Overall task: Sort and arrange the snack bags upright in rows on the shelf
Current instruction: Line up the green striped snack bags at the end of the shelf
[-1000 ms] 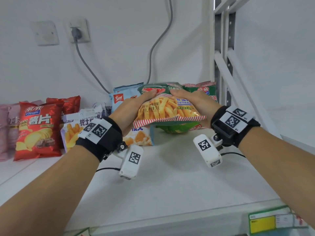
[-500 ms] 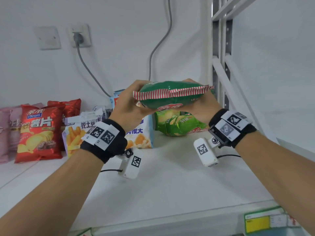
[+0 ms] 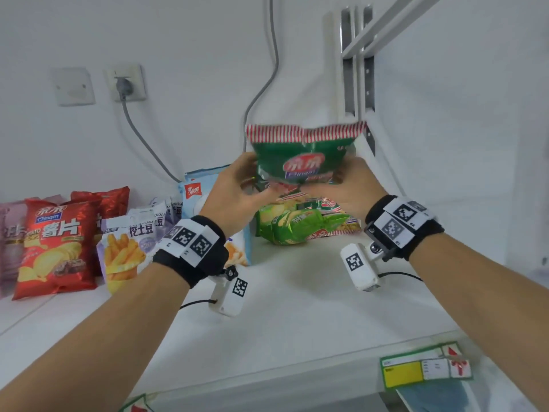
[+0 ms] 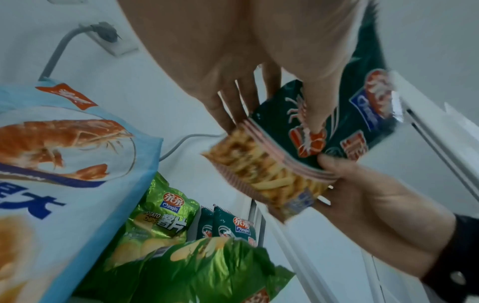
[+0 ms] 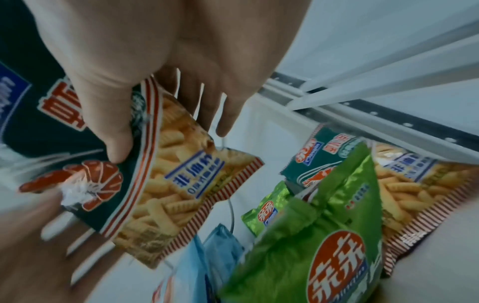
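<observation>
Both hands grip one dark green shrimp-stick bag (image 3: 303, 156) upright above the shelf (image 3: 297, 307): left hand (image 3: 234, 191) with thumb on its front and fingers behind, right hand (image 3: 353, 188) likewise pinching the opposite lower edge. Beneath it light green chip bags (image 3: 291, 227) lie flat over further shrimp-stick bags (image 5: 404, 184). Leftward stand a blue prawn-cracker bag (image 4: 59, 164), a white fries bag (image 3: 127, 248) and a red chip bag (image 3: 55, 248).

We lose the lower half of the green shrimp-stick bag (image 3: 303, 156) behind both hands in the head view. The pink bags (image 3: 9, 233) at far left are cut off. The shelf-edge label (image 3: 424, 370) print is too small to read.
</observation>
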Motion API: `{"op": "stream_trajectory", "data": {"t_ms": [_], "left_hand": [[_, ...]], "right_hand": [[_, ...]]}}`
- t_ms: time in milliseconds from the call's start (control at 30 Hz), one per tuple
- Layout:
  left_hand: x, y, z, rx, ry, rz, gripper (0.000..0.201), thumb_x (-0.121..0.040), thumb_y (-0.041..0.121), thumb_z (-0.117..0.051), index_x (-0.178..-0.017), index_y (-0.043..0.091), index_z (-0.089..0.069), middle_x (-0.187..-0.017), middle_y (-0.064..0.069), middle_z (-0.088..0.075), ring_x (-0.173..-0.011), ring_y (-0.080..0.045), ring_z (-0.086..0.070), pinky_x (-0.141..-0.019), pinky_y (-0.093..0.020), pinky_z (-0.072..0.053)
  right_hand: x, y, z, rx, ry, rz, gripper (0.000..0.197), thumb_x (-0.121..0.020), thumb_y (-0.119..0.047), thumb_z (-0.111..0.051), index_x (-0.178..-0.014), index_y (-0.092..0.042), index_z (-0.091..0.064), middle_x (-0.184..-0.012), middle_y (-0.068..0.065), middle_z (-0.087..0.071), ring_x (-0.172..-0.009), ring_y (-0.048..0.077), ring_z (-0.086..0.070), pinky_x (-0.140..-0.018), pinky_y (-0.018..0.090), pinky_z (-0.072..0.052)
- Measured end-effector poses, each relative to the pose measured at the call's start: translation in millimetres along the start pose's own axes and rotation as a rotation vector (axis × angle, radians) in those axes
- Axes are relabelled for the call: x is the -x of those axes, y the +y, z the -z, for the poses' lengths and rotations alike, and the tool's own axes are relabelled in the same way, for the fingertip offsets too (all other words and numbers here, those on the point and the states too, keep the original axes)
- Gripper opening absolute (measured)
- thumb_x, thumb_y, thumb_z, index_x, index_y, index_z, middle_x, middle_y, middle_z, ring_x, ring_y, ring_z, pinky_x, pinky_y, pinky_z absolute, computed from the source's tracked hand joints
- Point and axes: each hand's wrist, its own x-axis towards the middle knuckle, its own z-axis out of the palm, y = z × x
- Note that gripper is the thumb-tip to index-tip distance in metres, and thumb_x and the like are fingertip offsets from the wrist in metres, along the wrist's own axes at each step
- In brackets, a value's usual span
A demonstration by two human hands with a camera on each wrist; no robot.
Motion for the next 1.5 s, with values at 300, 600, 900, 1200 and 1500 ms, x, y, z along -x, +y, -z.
{"op": "stream_trajectory", "data": {"t_ms": [300, 600, 900, 1200, 1500], "left_hand": [[-15.4, -27.7, -48.5, -0.503, -0.539, 0.383, 0.101, -0.079, 0.032, -0.09, -0.156, 0.017, -0.028, -0.157, -0.008, -0.042, -0.138, -0.025, -0.047, -0.104, -0.026, -0.037], [-43.8, -64.7, -74.2, -0.587, -0.551, 0.333, 0.078, -0.076, 0.032, -0.092, -0.136, 0.02, -0.044, -0.132, -0.004, -0.058, -0.116, -0.026, -0.059, -0.097, -0.038, -0.052], [-72.6, -90.5, -66.6, -0.068, -0.052, 0.546, 0.032, -0.1, 0.027, -0.068, -0.129, 0.017, -0.06, -0.125, 0.001, -0.07, -0.119, -0.025, -0.066, -0.109, -0.041, -0.049], [-86.7, -101.2, -77.0, -0.16, 0.149, 0.831, 0.051, -0.108, 0.028, -0.052, -0.144, -0.006, -0.043, -0.144, -0.024, -0.057, -0.131, -0.04, -0.056, -0.11, -0.044, -0.045], [-85.5, -114.1, -78.1, -0.324, -0.029, 0.902, 0.106, -0.078, 0.037, -0.089, -0.152, -0.004, -0.026, -0.13, -0.016, -0.056, -0.115, -0.032, -0.06, -0.089, -0.037, -0.054]], "right_hand": [[8.9, 14.7, 51.0, -0.2, 0.35, -0.224, 0.035, -0.088, -0.028, -0.08, -0.12, -0.022, -0.069, -0.104, -0.006, -0.081, -0.093, 0.015, -0.078, -0.091, 0.047, -0.063], [5.8, 11.7, 48.1, -0.235, 0.447, -0.297, 0.022, -0.089, -0.026, -0.079, -0.106, -0.027, -0.065, -0.105, -0.004, -0.078, -0.096, 0.019, -0.076, -0.095, 0.049, -0.06], [-5.4, 9.8, 55.4, -0.183, 0.528, -0.343, 0.027, -0.088, -0.028, -0.074, -0.11, -0.02, -0.063, -0.107, 0.001, -0.075, -0.098, 0.023, -0.074, -0.095, 0.049, -0.059], [-1.5, 64.6, 43.5, 0.014, 0.306, -0.659, 0.035, -0.086, -0.028, -0.073, -0.115, -0.007, -0.07, -0.106, 0.014, -0.078, -0.098, 0.033, -0.074, -0.096, 0.049, -0.059], [-0.1, 104.3, 39.5, 0.051, 0.25, -0.767, 0.01, -0.084, -0.023, -0.074, -0.09, -0.018, -0.067, -0.089, 0.004, -0.076, -0.069, 0.017, -0.069, -0.058, 0.026, -0.048]]}}
